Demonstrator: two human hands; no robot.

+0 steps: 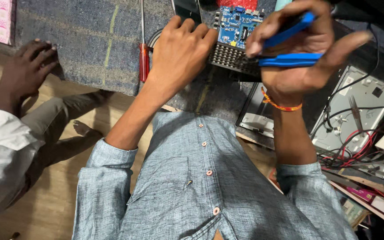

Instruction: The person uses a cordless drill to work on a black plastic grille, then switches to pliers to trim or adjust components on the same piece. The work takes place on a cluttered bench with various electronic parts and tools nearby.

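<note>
Head view: a person in a grey-blue buttoned shirt (201, 186) bends over a workbench covered with blue-grey woven felt (90, 40).
Left hand: the left hand (181, 51) lies knuckles up on the felt, fingers curled loosely and holding nothing, its fingertips at the edge of a blue printed circuit board (236, 24).
Right hand: the right hand (298, 49), an orange thread band (281, 105) at its wrist, is closed around the blue plastic handles of a pair of pliers (290, 42); the tool's tip is hidden behind the fingers.
Board: the circuit board sits between the two hands, above a black finned metal heat sink (232, 58) that touches the left hand's knuckles.
Beside the left hand: a red-handled screwdriver with a steel shaft (143, 53) lies just left of the wrist.
Under the right forearm: an opened grey metal chassis (361, 106) with red and black wires (356, 146).
Far left: another person's hand (25, 73) rests on the felt's edge, white sleeve (1, 151) below it.
Room: pale wooden floor (54, 204) beneath the bench.
</note>
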